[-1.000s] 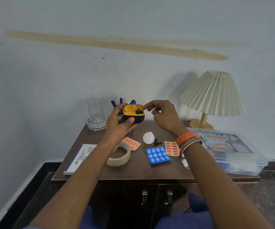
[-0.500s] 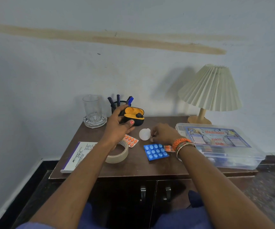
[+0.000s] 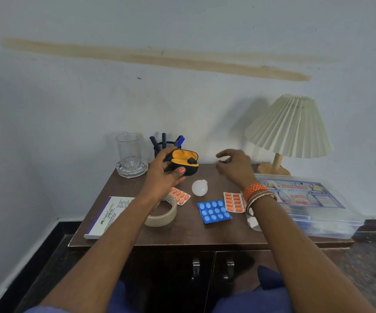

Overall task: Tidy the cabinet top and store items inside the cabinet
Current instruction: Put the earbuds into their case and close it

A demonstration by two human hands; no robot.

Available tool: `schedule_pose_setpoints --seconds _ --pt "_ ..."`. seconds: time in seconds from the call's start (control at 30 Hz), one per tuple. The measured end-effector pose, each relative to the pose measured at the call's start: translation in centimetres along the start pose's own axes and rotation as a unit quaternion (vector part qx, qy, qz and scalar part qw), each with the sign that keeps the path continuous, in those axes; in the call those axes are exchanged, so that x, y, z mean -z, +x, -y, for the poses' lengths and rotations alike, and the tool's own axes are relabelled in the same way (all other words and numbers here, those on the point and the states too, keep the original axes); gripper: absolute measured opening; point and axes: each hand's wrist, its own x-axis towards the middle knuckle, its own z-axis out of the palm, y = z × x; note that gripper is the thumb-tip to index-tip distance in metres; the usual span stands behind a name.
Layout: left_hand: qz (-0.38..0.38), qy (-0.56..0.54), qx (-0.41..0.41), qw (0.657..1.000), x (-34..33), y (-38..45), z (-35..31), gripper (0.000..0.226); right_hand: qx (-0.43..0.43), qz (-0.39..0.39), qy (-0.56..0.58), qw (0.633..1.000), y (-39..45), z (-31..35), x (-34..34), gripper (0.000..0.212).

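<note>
Right hand (image 3: 234, 164) had just lifted off the cabinet top (image 3: 191, 231) pinching something small, probably the second earbud, toward the open earbud case (image 3: 185, 162) gripped in left hand (image 3: 162, 175).

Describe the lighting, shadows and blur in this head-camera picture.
Head view: soft, even light; the cream pleated lamp casts a faint shadow leftward on the wall; the right hand is slightly motion-blurred; the clear first-aid box smears near the edge; wide-angle distortion bends the frame.
</note>
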Motion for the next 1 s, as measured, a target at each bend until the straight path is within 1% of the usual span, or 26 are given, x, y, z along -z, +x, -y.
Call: schedule_pose_setpoints --seconds 0.07,0.1,0.13,0.2,0.3,0.37,0.47,0.53,0.67,0.9,1.0 --pt "0.001 0.002 -0.005 1.000 -0.2 0.0 0.1 0.058 -0.033 0.019 0.123 0.992 -0.2 1.9 0.8 0.017" --pt "0.000 0.003 -0.006 1.000 -0.2 0.0 0.2 0.057 -0.041 0.032 0.164 0.985 -0.3 2.8 1.0 0.019" --pt "-0.001 0.009 -0.009 1.000 -0.3 0.0 0.2 0.057 -0.039 0.041 0.182 0.982 -0.5 3.6 1.1 0.021" --pt "-0.004 0.034 -0.019 0.999 -0.3 0.1 0.3 0.057 -0.014 0.043 0.167 0.985 -1.0 4.9 1.0 0.022" --pt "-0.011 0.065 -0.031 0.997 -0.3 0.1 0.2 0.057 0.038 0.018 0.078 0.996 -1.5 5.8 0.0 0.020" --pt "-0.014 0.073 -0.039 0.996 -0.4 0.1 0.2 0.057 0.054 0.011 0.058 0.997 -1.8 6.2 -0.5 0.017" --pt "-0.012 0.065 -0.043 0.997 -0.4 0.0 0.3 0.056 0.057 0.015 0.081 0.995 -2.0 6.6 -0.8 0.009" --pt "-0.007 0.069 -0.044 0.997 -0.5 0.0 0.4 0.056 0.043 0.038 0.120 0.991 -2.3 6.9 -0.8 0.005" --pt "-0.010 0.068 -0.045 0.997 -0.4 0.1 0.3 0.056 0.017 0.079 0.188 0.979 -2.5 7.2 -0.5 0.014" --pt "-0.013 0.081 -0.035 0.996 -0.1 0.3 0.3 0.058 -0.022 0.122 0.247 0.961 -2.4 7.4 0.0 0.013" --pt "-0.014 0.095 -0.036 0.995 -0.1 0.3 0.3 0.059 -0.029 0.136 0.248 0.959 -2.5 7.4 0.1 0.016"
